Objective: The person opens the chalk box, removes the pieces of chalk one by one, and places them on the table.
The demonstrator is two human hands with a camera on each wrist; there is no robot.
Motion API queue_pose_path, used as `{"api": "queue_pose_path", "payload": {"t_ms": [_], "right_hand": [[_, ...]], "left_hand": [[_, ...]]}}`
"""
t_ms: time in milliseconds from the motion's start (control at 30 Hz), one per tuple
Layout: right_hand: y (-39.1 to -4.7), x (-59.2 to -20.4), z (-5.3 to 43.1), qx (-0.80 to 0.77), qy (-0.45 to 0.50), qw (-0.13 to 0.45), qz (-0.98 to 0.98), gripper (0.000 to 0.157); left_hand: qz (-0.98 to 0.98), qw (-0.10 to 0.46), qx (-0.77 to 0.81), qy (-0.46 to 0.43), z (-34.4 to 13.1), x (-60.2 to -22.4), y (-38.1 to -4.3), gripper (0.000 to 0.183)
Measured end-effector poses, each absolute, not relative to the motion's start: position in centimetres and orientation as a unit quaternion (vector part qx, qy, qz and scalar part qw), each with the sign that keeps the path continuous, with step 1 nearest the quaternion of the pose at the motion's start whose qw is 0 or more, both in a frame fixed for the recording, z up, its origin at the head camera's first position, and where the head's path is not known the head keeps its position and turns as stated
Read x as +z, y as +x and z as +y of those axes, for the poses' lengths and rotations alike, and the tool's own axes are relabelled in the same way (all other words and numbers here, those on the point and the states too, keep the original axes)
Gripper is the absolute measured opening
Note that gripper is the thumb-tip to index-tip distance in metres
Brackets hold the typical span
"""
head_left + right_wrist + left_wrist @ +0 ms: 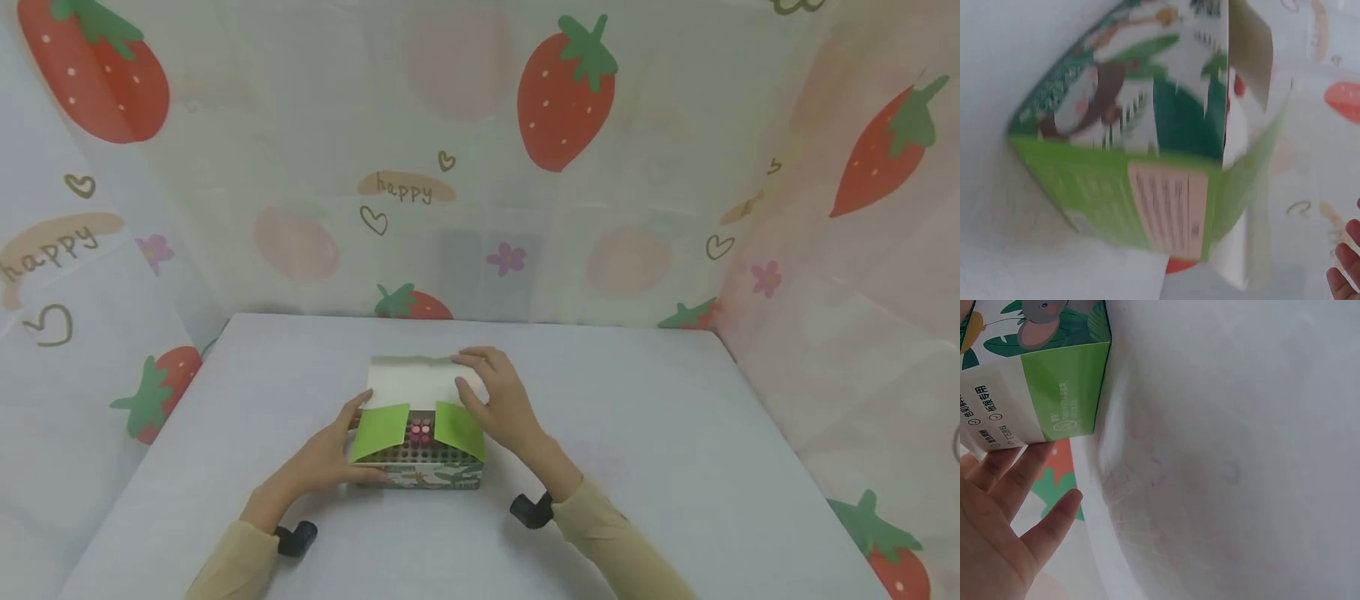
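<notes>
A printed cardboard box (444, 477) stands on the table with its lid (405, 385) raised at the back, white inside facing me. Two green side flaps (382, 428) spread above a tray full of round holes. A small cluster of pink-red pieces (421, 431) sits mid-tray; their kind is too small to make out. My left hand (318, 458) grips the box's left side, thumb along the front and fingers toward the back. My right hand (508, 408) has fingertips at the lid's upper right edge, holding nothing. In the right wrist view, some fingertips (1347, 262) show beyond the box.
A white-covered table (637, 433) extends around the box. Strawberry-printed sheeting (480, 225) walls off the back and both sides. Black wrist cameras sit at the left wrist (297, 539) and right wrist (532, 511).
</notes>
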State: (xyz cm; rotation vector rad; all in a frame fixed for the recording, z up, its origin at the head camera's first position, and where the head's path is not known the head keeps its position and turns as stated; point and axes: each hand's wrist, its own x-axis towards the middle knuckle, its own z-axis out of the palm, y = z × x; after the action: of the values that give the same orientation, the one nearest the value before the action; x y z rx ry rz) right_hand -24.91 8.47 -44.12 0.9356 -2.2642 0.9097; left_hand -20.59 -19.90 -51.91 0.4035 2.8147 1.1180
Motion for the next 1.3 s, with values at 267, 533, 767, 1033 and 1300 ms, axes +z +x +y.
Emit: {"api": "queue_pose_path", "payload": {"t_ms": [267, 533, 767, 1033, 1300], "right_hand": [[-20.4, -44.0, 5.5, 0.3, 0.41, 0.195, -0.839, 0.037], [-17.6, -45.7, 3.1, 0.27, 0.446, 0.141, -0.841, 0.043], [-17.2, -46.9, 2.5, 0.241, 0.41, 0.136, -0.869, 0.049], [-17.4, -46.6, 2.8, 0.146, 0.388, 0.219, -0.883, 0.049], [-18.0, -46.1, 4.5, 0.073, 0.318, 0.229, -0.917, 0.047]], "left_hand": [[0.923, 0.04, 0.357, 0.133, -19.8, -51.9, -20.6, 0.123], [0.924, 0.034, 0.355, 0.141, -20.0, -51.8, -20.5, 0.119], [0.919, 0.04, 0.364, 0.146, -20.0, -51.9, -20.6, 0.114], [0.918, 0.044, 0.368, 0.141, -20.0, -52.1, -20.6, 0.115], [0.918, 0.049, 0.368, 0.137, -19.9, -52.0, -20.7, 0.116]]}}
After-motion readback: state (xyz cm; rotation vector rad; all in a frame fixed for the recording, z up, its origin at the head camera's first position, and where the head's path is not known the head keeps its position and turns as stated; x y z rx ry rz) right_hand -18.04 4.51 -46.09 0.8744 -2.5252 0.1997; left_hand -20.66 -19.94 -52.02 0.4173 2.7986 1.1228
